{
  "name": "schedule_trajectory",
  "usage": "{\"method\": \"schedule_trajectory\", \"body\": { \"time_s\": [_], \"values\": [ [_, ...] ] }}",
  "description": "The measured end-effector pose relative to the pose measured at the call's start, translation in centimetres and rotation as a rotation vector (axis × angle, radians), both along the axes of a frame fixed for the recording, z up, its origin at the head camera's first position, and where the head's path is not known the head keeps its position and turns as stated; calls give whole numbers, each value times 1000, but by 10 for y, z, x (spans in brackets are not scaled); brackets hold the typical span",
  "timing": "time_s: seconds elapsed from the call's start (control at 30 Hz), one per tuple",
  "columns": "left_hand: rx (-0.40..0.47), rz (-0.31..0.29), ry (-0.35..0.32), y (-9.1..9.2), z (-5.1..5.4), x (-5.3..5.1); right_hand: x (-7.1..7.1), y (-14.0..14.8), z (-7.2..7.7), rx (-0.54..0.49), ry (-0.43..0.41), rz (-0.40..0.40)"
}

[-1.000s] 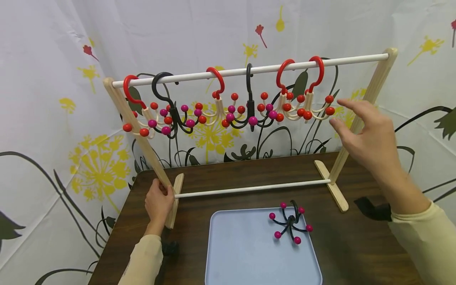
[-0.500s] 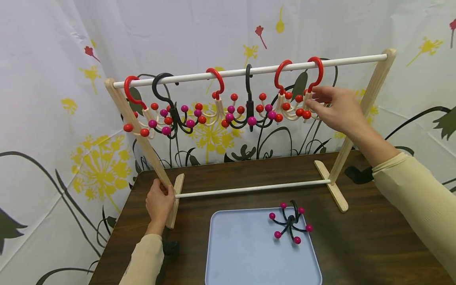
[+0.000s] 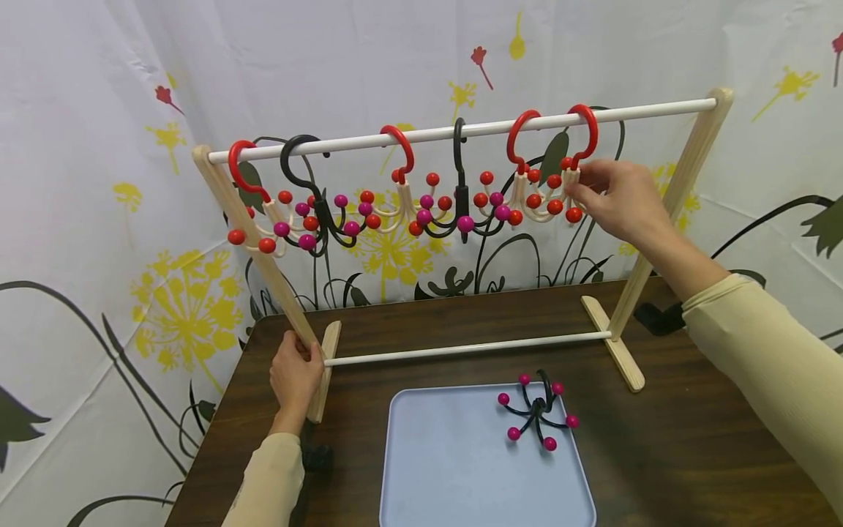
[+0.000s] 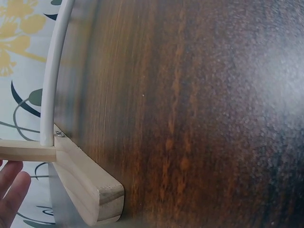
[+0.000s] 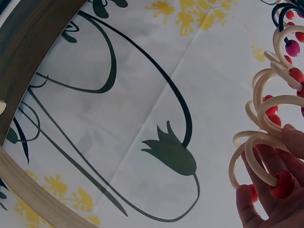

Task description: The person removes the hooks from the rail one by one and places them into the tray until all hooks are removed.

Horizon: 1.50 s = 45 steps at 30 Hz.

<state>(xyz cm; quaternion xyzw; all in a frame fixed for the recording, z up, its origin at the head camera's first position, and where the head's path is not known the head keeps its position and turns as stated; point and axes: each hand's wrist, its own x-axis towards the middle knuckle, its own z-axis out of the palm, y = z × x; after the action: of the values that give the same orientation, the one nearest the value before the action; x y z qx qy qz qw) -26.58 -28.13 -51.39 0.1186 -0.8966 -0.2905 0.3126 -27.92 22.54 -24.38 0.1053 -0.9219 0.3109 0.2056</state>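
Note:
In the head view, my right hand (image 3: 622, 197) pinches the cream stem of the rightmost red-hooked hanger (image 3: 593, 135), which hangs from the white top rod (image 3: 658, 111) of a wooden rack. Its cream arms carry red balls; my fingers hide some of them. The right wrist view shows these curved arms (image 5: 259, 147) around my fingers (image 5: 268, 194). Low on the rack's left post (image 3: 276, 282), my left hand (image 3: 295, 369) holds the wood between thumb and fingers. The left wrist view has only some of its fingertips (image 4: 16, 190), next to the post (image 4: 28, 152).
Several more hangers share the rod, including a red-hooked one (image 3: 512, 139) close beside and a black one (image 3: 459, 157) with magenta balls. Another black hanger (image 3: 538, 406) lies on a blue-grey tray (image 3: 448, 468). A patterned cloth (image 3: 395, 58) covers the back.
My right hand has come in from the right and taken hold of the rightmost hanger's stem. That hanger's red balls have turned slightly. My left hand stays at the post.

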Motion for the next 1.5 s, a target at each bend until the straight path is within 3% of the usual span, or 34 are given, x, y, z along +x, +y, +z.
{"method": "schedule_trajectory", "body": {
  "time_s": [0.27,0.5,0.7,0.87,1.1,1.33,1.5],
  "values": [
    [2,12,9,-3,2,4,-2,-1,4,-46,89,-15],
    [5,-2,3,1,0,0,1,7,10,-80,138,-124],
    [3,-2,6,1,0,-1,10,17,12,-105,159,-161],
    [-1,-3,9,-1,-1,-1,25,28,4,-110,140,-179],
    [6,-7,-4,0,-2,-1,62,45,-25,-132,148,-187],
    [13,-2,6,1,-1,0,115,50,-75,-111,187,-112],
    [20,-2,9,1,0,0,157,49,-113,-90,103,-71]
  ]
}}
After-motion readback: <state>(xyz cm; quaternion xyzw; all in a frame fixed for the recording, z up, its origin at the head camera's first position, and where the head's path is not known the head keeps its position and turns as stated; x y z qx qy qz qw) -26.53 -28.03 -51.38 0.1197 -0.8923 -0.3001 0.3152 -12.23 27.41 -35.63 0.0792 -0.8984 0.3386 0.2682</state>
